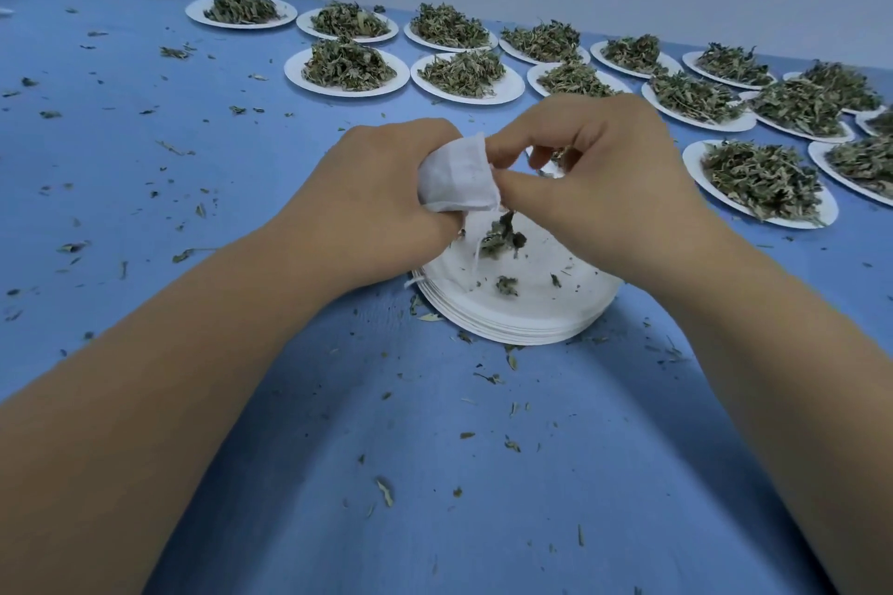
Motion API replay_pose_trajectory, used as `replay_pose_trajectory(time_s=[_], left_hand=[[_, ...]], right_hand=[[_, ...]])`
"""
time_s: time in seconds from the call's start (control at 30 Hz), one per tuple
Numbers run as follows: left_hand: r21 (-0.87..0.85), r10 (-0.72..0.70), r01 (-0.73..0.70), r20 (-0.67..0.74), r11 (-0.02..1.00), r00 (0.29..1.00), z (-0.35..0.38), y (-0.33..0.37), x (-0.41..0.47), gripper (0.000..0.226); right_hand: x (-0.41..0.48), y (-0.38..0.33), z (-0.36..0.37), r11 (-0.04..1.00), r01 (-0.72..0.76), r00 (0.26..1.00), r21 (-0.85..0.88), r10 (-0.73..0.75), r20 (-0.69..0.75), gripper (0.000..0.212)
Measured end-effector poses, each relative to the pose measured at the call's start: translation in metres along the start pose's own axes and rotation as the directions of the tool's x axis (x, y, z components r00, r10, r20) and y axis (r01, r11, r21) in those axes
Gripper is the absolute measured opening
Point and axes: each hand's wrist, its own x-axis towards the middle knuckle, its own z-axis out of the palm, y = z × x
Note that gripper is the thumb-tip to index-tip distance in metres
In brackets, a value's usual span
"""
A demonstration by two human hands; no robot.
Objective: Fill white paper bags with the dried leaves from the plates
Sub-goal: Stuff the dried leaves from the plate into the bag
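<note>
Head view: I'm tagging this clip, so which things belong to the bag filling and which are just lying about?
In the job: white paper bag, gripped by left hand and right hand; stack of plates beneath with leftover leaves; heaped plates behind.
Lying about: leaf scraps scattered on the blue table cover.

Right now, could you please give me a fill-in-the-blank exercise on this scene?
The left hand and right hand hold a white paper bag over a ____ of nearly empty plates.
The table is ____.
The full plates beyond hold heaps of dried ____.
Missing: stack; blue; leaves.
</note>
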Motion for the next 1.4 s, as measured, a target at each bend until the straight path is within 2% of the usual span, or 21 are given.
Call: replay_pose_trajectory(time_s=[0.13, 0.17, 0.23, 0.3, 0.37, 0.47, 0.63, 0.83, 1.03, 1.13, 1.3, 1.4], left_hand=[[-0.010, -0.058, 0.057, -0.046, 0.998, 0.997, -0.004, -0.007, 0.003, 0.019], [-0.011, -0.069, 0.068, -0.056, 0.998, 0.996, -0.004, -0.008, 0.004, 0.019], [-0.010, -0.082, 0.082, -0.073, 0.997, 0.994, -0.004, -0.008, 0.005, 0.019], [-0.008, -0.090, 0.089, -0.081, 0.996, 0.993, -0.003, -0.007, 0.005, 0.019], [-0.004, -0.085, 0.085, -0.083, 0.996, 0.993, -0.002, -0.006, 0.005, 0.020], [-0.009, -0.067, 0.066, -0.090, 0.998, 0.994, 0.000, -0.006, 0.005, 0.019], [0.015, -0.069, 0.070, -0.079, 0.997, 0.995, -0.002, -0.009, 0.005, 0.018], [0.042, -0.044, 0.046, -0.049, 0.998, 0.998, 0.000, -0.008, 0.003, 0.019], [0.045, 0.014, -0.012, -0.060, 0.999, 0.998, 0.002, -0.005, 0.001, 0.021], [0.067, -0.025, 0.033, -0.116, 0.997, 0.993, 0.000, -0.009, 0.003, 0.018], [0.055, -0.073, 0.080, -0.118, 0.995, 0.990, -0.004, -0.013, 0.005, 0.023], [0.020, -0.066, 0.069, -0.119, 0.997, 0.991, -0.004, -0.011, 0.004, 0.029]], right_hand=[[-0.004, 0.009, -0.013, 0.987, -0.065, 0.994, 0.150, 0.077, -0.075, 0.016], [-0.006, 0.011, -0.016, 0.981, -0.103, 0.992, 0.163, 0.114, -0.056, 0.014], [-0.012, 0.013, -0.017, 0.967, -0.185, 0.982, 0.173, 0.175, 0.070, 0.010], [-0.016, 0.012, -0.011, 0.961, -0.210, 0.972, 0.181, 0.185, 0.146, 0.023], [-0.017, 0.009, -0.001, 0.952, -0.197, 0.977, 0.233, 0.171, 0.126, 0.027], [-0.015, 0.009, 0.008, 0.940, -0.174, 0.985, 0.294, 0.165, 0.057, 0.017], [-0.014, 0.013, -0.004, 0.959, -0.168, 0.986, 0.227, 0.159, 0.056, 0.007], [-0.013, 0.006, -0.008, 0.949, -0.097, 0.980, 0.300, 0.144, -0.137, 0.013], [-0.010, -0.003, 0.002, 0.943, -0.072, 0.993, 0.324, 0.097, -0.061, 0.016], [-0.009, -0.005, -0.004, 0.941, -0.023, 0.993, 0.337, 0.060, -0.101, 0.013], [-0.009, 0.004, -0.017, 0.880, -0.035, 0.983, 0.473, 0.116, -0.143, 0.009], [-0.008, 0.007, -0.019, 0.784, -0.067, 0.976, 0.617, 0.179, -0.120, 0.009]])
